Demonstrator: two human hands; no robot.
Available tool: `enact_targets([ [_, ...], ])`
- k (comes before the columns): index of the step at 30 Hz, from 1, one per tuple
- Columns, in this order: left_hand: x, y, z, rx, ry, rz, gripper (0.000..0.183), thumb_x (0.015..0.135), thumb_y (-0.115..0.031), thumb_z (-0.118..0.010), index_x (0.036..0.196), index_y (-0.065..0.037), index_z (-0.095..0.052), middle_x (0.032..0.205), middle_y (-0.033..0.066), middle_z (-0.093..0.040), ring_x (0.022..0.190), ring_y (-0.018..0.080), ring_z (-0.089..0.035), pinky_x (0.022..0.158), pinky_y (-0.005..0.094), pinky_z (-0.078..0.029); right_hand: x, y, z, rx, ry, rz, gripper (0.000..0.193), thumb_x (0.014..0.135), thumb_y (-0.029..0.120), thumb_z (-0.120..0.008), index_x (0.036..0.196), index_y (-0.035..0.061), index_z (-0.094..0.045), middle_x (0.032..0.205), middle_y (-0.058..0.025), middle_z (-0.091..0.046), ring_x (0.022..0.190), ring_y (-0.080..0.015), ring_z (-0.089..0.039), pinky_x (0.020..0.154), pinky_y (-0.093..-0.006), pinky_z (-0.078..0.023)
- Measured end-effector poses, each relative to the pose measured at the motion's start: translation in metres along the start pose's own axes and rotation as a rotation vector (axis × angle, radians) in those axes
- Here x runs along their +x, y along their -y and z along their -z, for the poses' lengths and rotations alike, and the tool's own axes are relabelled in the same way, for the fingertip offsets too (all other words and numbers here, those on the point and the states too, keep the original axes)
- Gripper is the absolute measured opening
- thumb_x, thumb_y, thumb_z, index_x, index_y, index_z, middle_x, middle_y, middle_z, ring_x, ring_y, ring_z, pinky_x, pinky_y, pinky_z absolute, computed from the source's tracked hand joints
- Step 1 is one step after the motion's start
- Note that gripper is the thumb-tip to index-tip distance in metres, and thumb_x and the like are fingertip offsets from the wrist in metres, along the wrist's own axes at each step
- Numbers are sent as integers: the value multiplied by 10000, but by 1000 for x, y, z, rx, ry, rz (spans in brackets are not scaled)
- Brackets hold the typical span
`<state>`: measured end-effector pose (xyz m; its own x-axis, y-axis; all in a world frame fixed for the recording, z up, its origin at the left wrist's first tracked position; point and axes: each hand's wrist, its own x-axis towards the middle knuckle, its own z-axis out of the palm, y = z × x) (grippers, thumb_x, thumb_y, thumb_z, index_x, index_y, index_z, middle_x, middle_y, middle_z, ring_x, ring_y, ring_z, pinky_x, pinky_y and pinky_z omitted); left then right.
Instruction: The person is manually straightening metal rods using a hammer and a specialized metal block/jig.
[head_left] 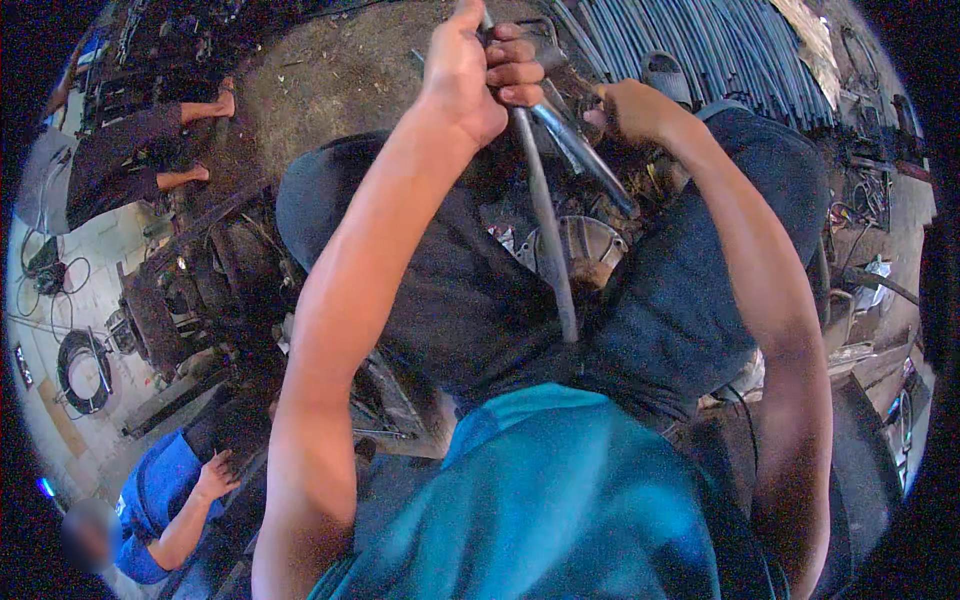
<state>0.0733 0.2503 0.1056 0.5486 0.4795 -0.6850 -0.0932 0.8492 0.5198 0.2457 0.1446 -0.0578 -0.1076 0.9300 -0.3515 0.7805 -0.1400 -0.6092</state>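
My left hand (478, 80) is closed around a long grey metal rod (545, 215), raised at the top of the view. The rod slants down toward my lap, its lower end between my thighs. A shorter, shiny metal tube (588, 160) also runs down and right from beside my left fingers; whether they grip it too is hard to see. To the right, my right hand (645, 112) has its fingers curled in near the tube. What it holds, if anything, is hidden. Below the tube, between my legs, sits a round metal housing (582, 245) with a bolted rim.
Many thin metal rods (690, 50) lie bundled on the ground at the far right, beside a dark sandal (665, 75). At left are a barefoot person (110, 150), dark machinery (160, 310) and a coiled black hose (85, 370). Another person in blue (165, 500) sits lower left.
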Motion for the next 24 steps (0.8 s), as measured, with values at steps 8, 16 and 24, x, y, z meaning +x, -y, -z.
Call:
enact_targets([
  [8,4,39,13,-51,149,211,537,865,-661,-429,724,-144,-400,554,-69,-249,427,66,-212,394,233,-181,1,0,3,-119,33,59,302,886,289,-574,1014,16,-577,847,-253,-625,835,-427,-604,716,-457,-479],
  [16,1,53,15,21,81,136,532,870,-669,-408,714,-160,-402,543,-76,-239,401,58,-194,364,235,-152,3,1,2,-132,44,4,282,879,275,-576,978,11,-584,890,-256,-626,867,-408,-613,731,-447,-482],
  [24,0,52,23,34,42,82,525,881,-661,-393,699,-169,-393,535,-69,-227,401,58,-175,361,240,-137,5,10,-15,-34,12,87,270,836,259,-602,936,10,-578,878,-245,-629,862,-409,-616,719,-454,-483],
])
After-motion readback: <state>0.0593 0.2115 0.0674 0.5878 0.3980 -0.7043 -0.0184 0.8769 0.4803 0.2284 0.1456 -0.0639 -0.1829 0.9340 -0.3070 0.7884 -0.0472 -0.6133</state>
